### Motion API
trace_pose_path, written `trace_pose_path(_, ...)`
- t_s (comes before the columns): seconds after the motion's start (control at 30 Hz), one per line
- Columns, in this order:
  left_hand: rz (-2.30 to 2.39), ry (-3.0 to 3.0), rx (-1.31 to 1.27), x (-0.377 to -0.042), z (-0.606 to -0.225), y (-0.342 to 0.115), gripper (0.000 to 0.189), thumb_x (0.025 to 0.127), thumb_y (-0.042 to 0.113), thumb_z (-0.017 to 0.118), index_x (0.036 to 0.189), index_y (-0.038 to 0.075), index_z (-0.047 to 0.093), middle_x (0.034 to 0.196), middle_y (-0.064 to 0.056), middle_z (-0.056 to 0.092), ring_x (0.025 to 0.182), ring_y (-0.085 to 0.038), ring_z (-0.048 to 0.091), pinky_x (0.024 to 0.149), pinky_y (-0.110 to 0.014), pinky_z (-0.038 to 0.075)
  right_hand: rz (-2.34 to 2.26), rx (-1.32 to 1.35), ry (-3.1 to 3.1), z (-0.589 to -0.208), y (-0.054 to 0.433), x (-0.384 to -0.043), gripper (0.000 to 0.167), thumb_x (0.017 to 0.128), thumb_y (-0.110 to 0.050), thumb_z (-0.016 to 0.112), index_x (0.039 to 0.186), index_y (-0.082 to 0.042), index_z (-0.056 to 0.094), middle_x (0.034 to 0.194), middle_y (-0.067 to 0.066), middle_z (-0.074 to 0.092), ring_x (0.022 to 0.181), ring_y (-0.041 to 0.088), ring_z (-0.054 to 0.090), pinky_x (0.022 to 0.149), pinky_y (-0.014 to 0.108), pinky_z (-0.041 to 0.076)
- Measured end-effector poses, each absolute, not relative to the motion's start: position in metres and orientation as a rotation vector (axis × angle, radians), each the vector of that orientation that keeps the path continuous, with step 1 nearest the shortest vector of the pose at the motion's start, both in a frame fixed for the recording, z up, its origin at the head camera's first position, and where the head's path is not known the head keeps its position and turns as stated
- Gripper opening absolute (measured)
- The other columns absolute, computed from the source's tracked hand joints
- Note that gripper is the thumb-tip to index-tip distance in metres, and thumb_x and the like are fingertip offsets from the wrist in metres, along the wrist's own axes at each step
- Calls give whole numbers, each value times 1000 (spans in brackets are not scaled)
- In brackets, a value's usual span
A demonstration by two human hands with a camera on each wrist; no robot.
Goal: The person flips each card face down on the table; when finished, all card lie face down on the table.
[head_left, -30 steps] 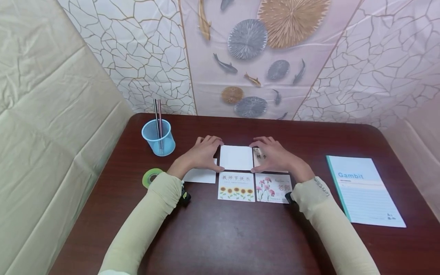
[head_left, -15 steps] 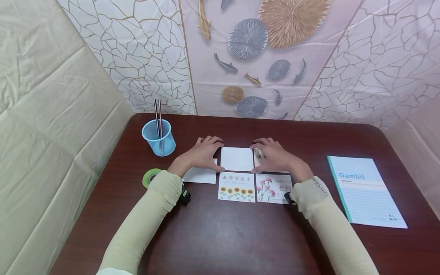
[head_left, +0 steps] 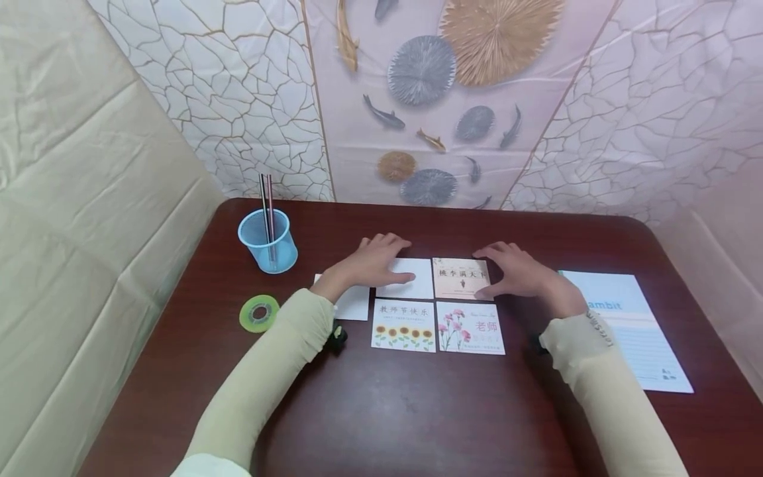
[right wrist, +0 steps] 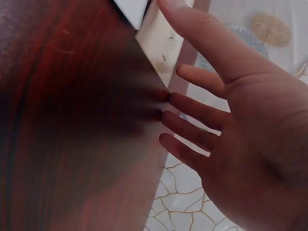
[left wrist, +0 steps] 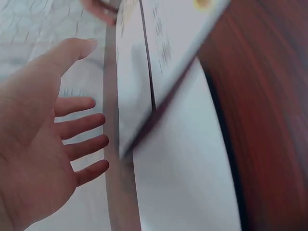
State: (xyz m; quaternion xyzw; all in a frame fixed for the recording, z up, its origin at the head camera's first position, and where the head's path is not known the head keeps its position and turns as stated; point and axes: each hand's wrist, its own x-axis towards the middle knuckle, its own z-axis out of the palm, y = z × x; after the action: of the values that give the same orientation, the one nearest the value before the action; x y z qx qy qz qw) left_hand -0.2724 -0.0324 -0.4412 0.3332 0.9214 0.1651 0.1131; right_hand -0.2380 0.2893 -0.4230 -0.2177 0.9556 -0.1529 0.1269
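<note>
My left hand (head_left: 371,264) is over the plain white card (head_left: 414,281) in the back row, thumb across its face and fingers spread. In the left wrist view its fingers are extended with nothing between them. My right hand (head_left: 524,275) is at the right edge of the beige card (head_left: 460,277) with dark characters; thumb and forefinger lie near its corners, and I cannot tell whether they touch. A sunflower card (head_left: 404,324) and a pink-flower card (head_left: 471,328) form the front row. Another white card (head_left: 354,305) is partly hidden behind my left wrist.
On the left stand a blue mesh pen cup (head_left: 271,248) with thin sticks and a green tape roll (head_left: 259,314). A notebook (head_left: 644,338) lies at the right, partly covered by my right arm. The dark wooden table (head_left: 405,417) ends at a patterned backdrop.
Both hands have moved right, off the sides of the middle white card. The left now lies over that card; the right has uncovered the beige card and is at its right edge.
</note>
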Motion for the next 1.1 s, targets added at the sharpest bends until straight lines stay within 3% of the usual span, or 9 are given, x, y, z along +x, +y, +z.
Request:
trace_pose_path(0.23,397,2657,1078,-273,-444,16,67,95,57,51,146,13,46,154,-6,29,140,-26,22,107,-52,20,-464,-608,2794,-429,282,-237,81,70,-43,88,133,-4,54,136,23,45,123,40,38,99,61,33)
trace_pose_path(0.4,401,2660,1077,-271,-440,30,57,96,54,52,136,15,55,151,-5,32,138,-25,24,106,-52,21,-497,-581,2798,-432,282,-238,83,68,-43,89,132,-5,53,134,21,47,123,40,39,99,58,35)
trace_pose_path(0.6,447,2703,1080,-263,-431,41,72,86,62,62,134,11,46,132,-1,42,121,-19,37,99,-45,28,-543,-552,2811,-438,289,-237,85,68,-46,88,134,-7,49,134,18,47,123,37,38,100,55,34)
trace_pose_path(0.77,390,2752,1120,-258,-427,50,84,72,62,77,127,10,42,118,0,43,107,-17,38,89,-38,30,-599,-535,2825,-438,293,-235,84,67,-44,89,132,-9,49,131,16,50,123,36,40,101,56,33)
trace_pose_path(0.9,304,2780,1129,-257,-427,55,88,66,59,83,126,10,42,116,0,42,106,-18,37,90,-39,30,-607,-513,2834,-438,295,-234,85,67,-46,89,133,-11,48,132,15,51,125,36,40,101,56,34)
trace_pose_path(1.1,131,2831,1174,-258,-425,61,90,65,60,83,127,9,42,118,-3,42,108,-20,37,96,-43,30,-602,-517,2857,-439,301,-235,87,67,-49,88,134,-11,48,131,14,52,121,34,43,98,55,38)
